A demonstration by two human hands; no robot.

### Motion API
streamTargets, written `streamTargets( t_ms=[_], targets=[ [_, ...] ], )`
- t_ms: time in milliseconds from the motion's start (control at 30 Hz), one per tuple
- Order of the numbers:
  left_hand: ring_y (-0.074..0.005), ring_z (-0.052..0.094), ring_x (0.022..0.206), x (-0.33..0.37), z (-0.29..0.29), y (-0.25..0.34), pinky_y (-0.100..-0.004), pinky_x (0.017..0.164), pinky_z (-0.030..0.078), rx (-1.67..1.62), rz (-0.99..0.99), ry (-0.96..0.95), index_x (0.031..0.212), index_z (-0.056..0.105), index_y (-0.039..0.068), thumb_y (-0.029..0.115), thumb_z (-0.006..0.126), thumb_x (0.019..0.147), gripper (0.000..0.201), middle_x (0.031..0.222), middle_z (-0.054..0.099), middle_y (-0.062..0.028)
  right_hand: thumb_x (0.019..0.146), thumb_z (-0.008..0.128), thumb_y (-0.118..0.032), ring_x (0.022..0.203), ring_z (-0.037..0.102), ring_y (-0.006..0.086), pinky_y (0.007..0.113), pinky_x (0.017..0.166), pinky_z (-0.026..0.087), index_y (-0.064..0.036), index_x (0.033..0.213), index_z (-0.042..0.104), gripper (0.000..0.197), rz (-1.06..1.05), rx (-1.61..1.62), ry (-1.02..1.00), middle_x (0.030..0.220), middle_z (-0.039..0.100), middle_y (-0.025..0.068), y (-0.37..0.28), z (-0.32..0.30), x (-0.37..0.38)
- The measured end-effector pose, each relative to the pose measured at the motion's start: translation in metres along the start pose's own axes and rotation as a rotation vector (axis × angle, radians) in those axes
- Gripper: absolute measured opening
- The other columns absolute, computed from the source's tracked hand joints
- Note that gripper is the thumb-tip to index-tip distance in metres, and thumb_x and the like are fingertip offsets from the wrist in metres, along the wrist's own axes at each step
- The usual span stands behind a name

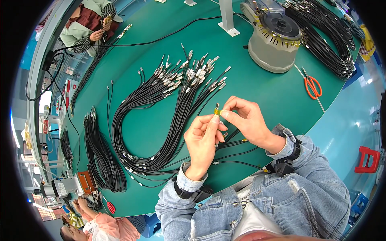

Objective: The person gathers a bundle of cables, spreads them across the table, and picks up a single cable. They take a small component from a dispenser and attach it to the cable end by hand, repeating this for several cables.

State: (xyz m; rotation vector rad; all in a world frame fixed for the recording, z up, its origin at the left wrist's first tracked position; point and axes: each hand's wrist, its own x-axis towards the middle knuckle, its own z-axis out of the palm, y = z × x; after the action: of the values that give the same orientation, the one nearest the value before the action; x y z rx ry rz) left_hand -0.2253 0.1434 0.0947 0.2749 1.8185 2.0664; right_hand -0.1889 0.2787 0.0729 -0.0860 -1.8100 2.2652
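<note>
A black cable's metal plug [217, 105] points up between my hands. A small piece of yellow tape [216, 112] is around the plug's lower end. My left hand [202, 138] is closed, its thumb and forefinger pinching the plug just below the tape. From the right, the thumb and forefinger of my right hand [252, 122] press together at the tape's edge. Under my hands lie several loose black cables [237, 154], some with yellow tape near their ends. Beyond my left hand a large looped bundle of black cables [120, 120] lies on the green table, its silver plugs fanned out.
A grey round tape dispenser [273, 46] stands at the far right. Orange-handled scissors [312, 86] lie near the right table edge. More black cable bundles [102, 160] lie left and far right. Co-workers sit at the far left and near left. A red stool [366, 160] stands on the floor.
</note>
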Motion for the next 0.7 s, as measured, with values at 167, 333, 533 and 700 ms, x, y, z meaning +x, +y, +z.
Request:
streamTargets(
  t_ms=[167, 333, 533, 700],
  targets=[
    [-0.0053, 0.046, 0.045, -0.002, -0.001, -0.004, -0.0169, 0.041, 0.036, 0.002, 0.010, -0.015, 0.090, 0.057, 0.000, 0.014, 0.053, 0.090, 0.015, 0.063, 0.060, -0.0059, 0.084, 0.057, -0.005, 0.079, 0.050, 0.0101, 0.026, 0.074, 0.041, 0.0017, 0.083, 0.057, 0.007, -0.019, -0.009, -0.007, 0.083, 0.053, 0.0036, 0.000, 0.000, 0.000],
    [-0.0049, 0.046, 0.045, -0.003, 0.000, -0.007, -0.0169, 0.041, 0.035, -0.018, 0.034, -0.041, 0.089, 0.056, 0.000, 0.017, 0.051, 0.091, 0.017, 0.063, 0.059, -0.0057, 0.084, 0.057, -0.005, 0.079, 0.050, 0.0106, 0.026, 0.074, 0.041, 0.0018, 0.082, 0.057, 0.007, -0.016, -0.006, -0.008, 0.083, 0.053, 0.0040, -0.002, 0.001, 0.000],
    [-0.0037, 0.045, 0.047, -0.004, -0.002, -0.011, -0.0171, 0.042, 0.036, -0.012, 0.054, -0.064, 0.091, 0.054, -0.001, 0.014, 0.048, 0.093, 0.016, 0.066, 0.058, -0.0051, 0.084, 0.058, -0.007, 0.080, 0.051, 0.0108, 0.026, 0.075, 0.042, 0.0018, 0.081, 0.057, 0.009, -0.023, 0.008, -0.018, 0.083, 0.054, 0.0043, 0.001, 0.001, 0.001],
    [-0.0036, 0.045, 0.047, -0.004, -0.002, -0.013, -0.0170, 0.042, 0.036, 0.000, 0.081, -0.062, 0.091, 0.053, -0.001, 0.014, 0.047, 0.093, 0.016, 0.066, 0.057, -0.0049, 0.084, 0.059, -0.008, 0.080, 0.052, 0.0108, 0.026, 0.075, 0.042, 0.0013, 0.082, 0.057, 0.010, 0.047, 0.081, -0.045, 0.084, 0.055, 0.0044, 0.001, 0.000, 0.002]
  ],
)
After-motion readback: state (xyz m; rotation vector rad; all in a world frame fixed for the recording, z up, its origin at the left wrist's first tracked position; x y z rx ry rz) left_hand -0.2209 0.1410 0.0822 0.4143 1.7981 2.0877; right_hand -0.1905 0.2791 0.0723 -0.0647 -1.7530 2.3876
